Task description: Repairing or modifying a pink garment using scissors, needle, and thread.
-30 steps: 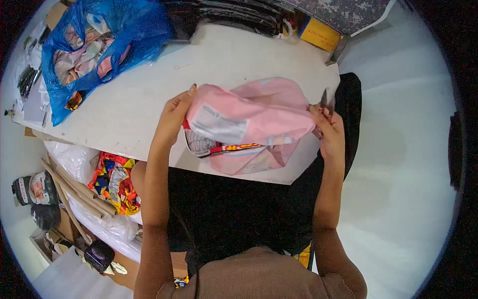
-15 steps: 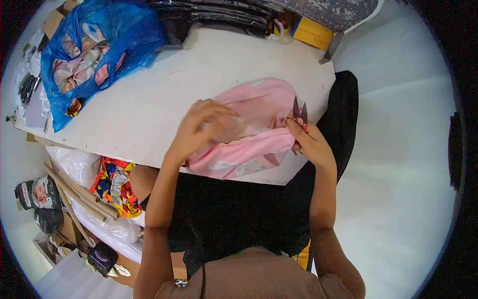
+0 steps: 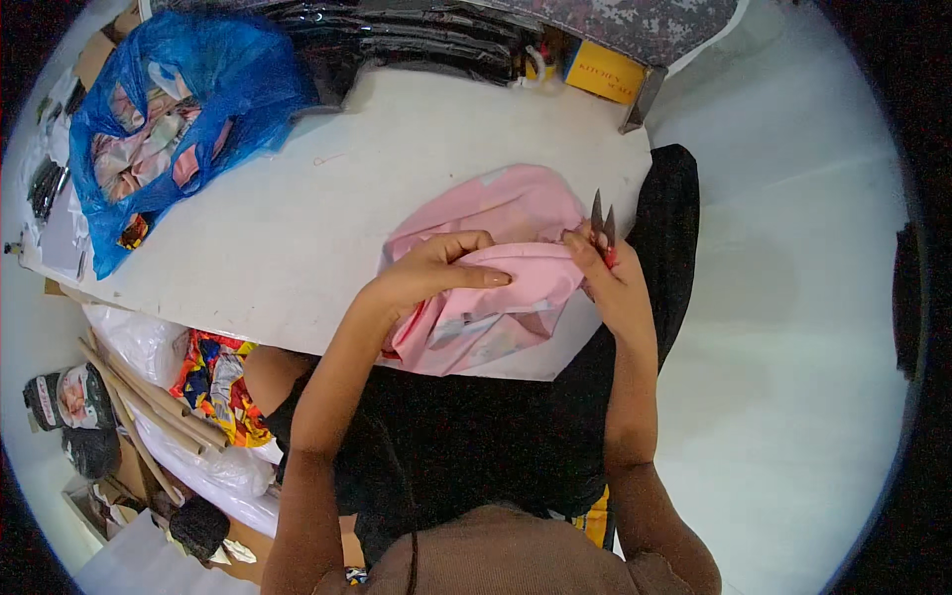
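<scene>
Pink printed fabric (image 3: 516,188) lies bunched at the near edge of the white table (image 3: 248,228), with a folded edge raised toward me. My left hand (image 3: 446,266) pinches that fold from the left, thumb on top and fingers behind it. At the right end of the fold, my right hand (image 3: 605,268) holds red-handled scissors (image 3: 598,218), blades pointing up, while its thumb and fingertips also grip the pink fabric. Black cloth (image 3: 476,436) is below the table edge, under my forearms.
A blue plastic bag (image 3: 238,69) of cloth pieces sits back left, a yellow box (image 3: 600,71) and dark wrapped material (image 3: 426,45) along the back. Cardboard tubes (image 3: 159,402), white plastic-wrapped bundles (image 3: 139,342) and colourful fabric (image 3: 208,382) are stored lower left. A pale wall (image 3: 783,278) stands right.
My left hand has left the fabric's upper-left corner and moved down and right onto the fold. The fabric is folded over, hiding its white label patch. My right hand shifted left.
</scene>
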{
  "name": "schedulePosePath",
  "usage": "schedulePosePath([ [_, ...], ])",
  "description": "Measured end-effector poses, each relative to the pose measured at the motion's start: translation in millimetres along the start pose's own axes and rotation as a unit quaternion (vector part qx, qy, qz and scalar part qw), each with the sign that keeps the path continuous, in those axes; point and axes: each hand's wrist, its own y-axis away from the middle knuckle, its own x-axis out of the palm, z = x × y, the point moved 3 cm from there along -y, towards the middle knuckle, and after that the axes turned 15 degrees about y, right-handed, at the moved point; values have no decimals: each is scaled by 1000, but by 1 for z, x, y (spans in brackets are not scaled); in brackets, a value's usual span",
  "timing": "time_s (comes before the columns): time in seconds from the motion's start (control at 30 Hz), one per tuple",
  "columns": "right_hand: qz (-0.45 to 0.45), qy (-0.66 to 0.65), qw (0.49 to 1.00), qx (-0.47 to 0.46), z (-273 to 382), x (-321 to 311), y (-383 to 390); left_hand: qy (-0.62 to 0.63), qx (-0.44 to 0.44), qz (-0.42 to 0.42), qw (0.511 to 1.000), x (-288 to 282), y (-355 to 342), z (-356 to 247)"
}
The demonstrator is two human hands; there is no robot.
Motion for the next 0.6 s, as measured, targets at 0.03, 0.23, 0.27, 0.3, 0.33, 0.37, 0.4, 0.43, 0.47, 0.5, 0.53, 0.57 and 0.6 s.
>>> schedulePosePath([
  [0.03,-14,5,999,-31,0,1,0,30,29,0,999,-1,-1,-1],
  [0.23,23,169,984,-51,0,1,-3,46,36,-23,998,0,6,-2],
  [0.27,12,160,985,-62,2,-1,-3,59,37,-31,997,1,8,-3],
  [0.3,0,151,986,-73,3,-2,-3,71,37,-38,996,2,9,-4],
  [0.33,-1,152,986,-71,3,-5,-4,84,37,-45,995,2,9,-4],
  [0.37,-27,169,981,-93,4,-8,-4,84,36,-47,995,1,10,-4],
  [0.4,-53,185,975,-114,8,-11,-5,80,36,-57,994,-1,12,-5],
  [0.43,-80,202,967,-135,11,-13,-4,76,36,-68,994,-3,13,-5],
  [0.47,-79,201,967,-134,12,-12,-3,72,36,-79,994,-4,14,-5],
  [0.5,-101,231,954,-165,18,-11,-2,72,36,-79,994,-5,14,-4],
  [0.53,-122,260,938,-195,25,-9,0,78,51,-84,992,-5,14,-4],
  [0.57,-143,289,919,-225,29,-8,2,85,67,-88,990,-5,15,-5],
  [0.6,-143,289,920,-225,29,-8,2,91,83,-92,988,-4,15,-6],
])
